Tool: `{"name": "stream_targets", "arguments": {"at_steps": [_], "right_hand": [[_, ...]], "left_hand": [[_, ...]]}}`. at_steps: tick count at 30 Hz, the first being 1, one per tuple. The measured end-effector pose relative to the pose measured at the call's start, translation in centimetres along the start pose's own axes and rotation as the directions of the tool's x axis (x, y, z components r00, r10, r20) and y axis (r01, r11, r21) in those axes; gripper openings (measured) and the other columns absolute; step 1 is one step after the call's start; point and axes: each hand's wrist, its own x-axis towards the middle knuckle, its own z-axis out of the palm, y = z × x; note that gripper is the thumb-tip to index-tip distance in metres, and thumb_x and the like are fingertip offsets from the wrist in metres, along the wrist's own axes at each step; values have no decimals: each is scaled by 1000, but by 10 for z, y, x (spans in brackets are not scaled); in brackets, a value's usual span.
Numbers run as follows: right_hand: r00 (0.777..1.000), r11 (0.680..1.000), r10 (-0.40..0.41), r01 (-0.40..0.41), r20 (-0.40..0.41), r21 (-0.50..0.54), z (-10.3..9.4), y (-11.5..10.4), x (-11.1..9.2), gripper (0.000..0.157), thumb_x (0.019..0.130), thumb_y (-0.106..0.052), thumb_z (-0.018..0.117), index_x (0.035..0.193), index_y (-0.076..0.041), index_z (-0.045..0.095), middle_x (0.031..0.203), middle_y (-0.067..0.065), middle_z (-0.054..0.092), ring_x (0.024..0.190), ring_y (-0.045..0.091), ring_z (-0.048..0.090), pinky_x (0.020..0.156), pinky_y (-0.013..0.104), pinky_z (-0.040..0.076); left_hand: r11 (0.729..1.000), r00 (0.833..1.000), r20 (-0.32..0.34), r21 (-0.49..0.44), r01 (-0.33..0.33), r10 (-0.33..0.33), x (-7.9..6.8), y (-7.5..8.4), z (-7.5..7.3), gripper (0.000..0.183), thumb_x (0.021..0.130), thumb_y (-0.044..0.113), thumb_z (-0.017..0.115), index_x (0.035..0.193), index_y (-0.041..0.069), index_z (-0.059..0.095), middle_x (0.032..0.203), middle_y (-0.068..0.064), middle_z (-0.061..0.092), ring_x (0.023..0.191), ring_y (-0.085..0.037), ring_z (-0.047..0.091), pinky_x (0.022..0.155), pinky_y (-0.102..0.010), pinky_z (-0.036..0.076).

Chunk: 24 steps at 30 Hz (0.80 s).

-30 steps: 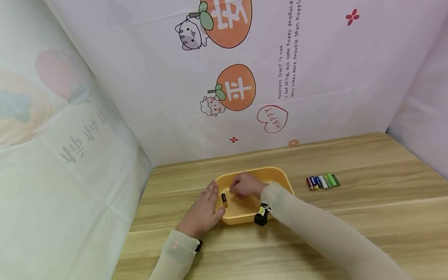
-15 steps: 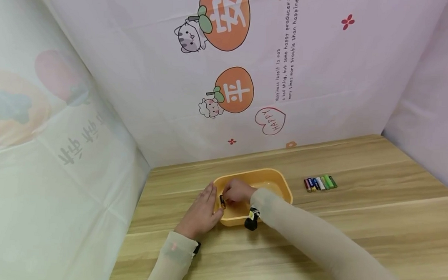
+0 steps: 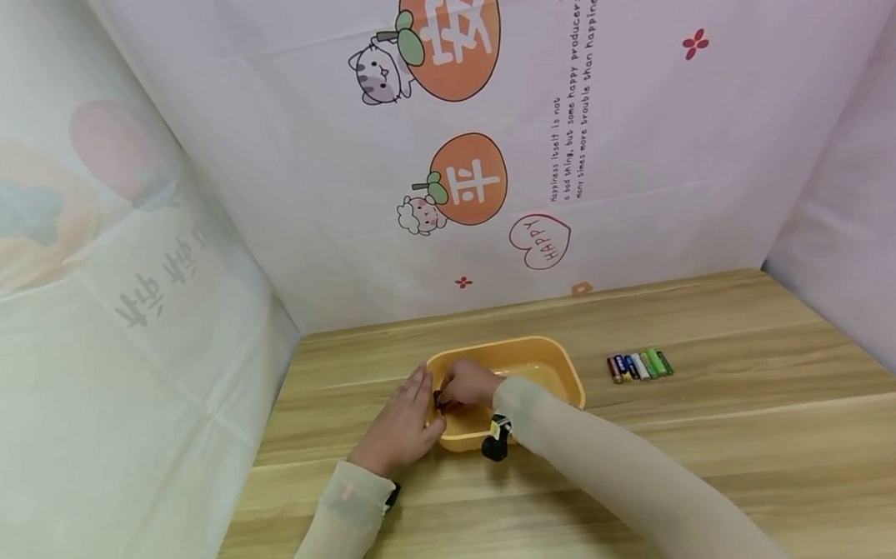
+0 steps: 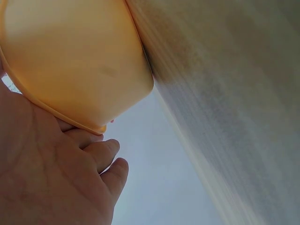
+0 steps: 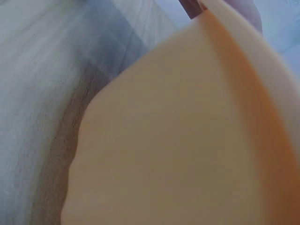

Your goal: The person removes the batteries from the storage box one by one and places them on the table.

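Observation:
A yellow-orange plastic basin sits on the wooden table. Inside its left end, my right hand reaches down and pinches a dark battery, which the fingertips partly cover. My left hand rests along the basin's left rim, fingers extended and thumb near the front corner. Close up in the left wrist view, the fingers of that hand touch the rim beneath the basin's outer wall. The basin's outer wall fills most of the right wrist view and hides the right fingers.
To the right of the basin, several batteries in various colours lie side by side in a row. Behind the wooden table hangs a printed white curtain, with further curtain sides at left and right.
My right hand has moved left inside the basin and taken hold of the dark battery, which has shifted slightly toward the left wall. The left hand has stayed on the rim.

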Motion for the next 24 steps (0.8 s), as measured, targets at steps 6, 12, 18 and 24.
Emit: {"name": "stream_targets", "arguments": {"at_steps": [6,12,18,24], "right_hand": [[999,996,41,-40,-11,74,2,3,4,5,85,3,64,83,6,68,74,12,68,69,26,68,63,34,58],[997,984,71,-70,3,163,2,3,5,6,84,5,64,88,7,69,77,13,69,70,25,68,65,36,58],[996,972,64,-76,58,223,5,4,7,9,82,6,67,91,6,68,79,13,69,70,24,68,66,38,58],[994,961,81,-98,78,259,3,4,7,10,82,6,66,91,4,66,80,15,67,67,23,65,64,39,58]], "left_hand": [[1000,1000,10,-2,9,-9,1,-1,2,72,100,39,43,152,-5,18,161,-17,10,147,-23,9,115,-41,19],[1000,1000,14,-14,13,-13,1,-1,1,73,100,39,44,153,-4,17,161,-16,8,147,-22,7,116,-41,18],[1000,1000,9,-22,10,-10,1,-2,1,73,99,37,45,153,-4,18,161,-17,8,147,-23,9,115,-43,20],[1000,1000,19,-25,16,-16,2,-1,2,73,100,39,43,153,-4,17,161,-16,7,147,-22,8,115,-42,19]]}}
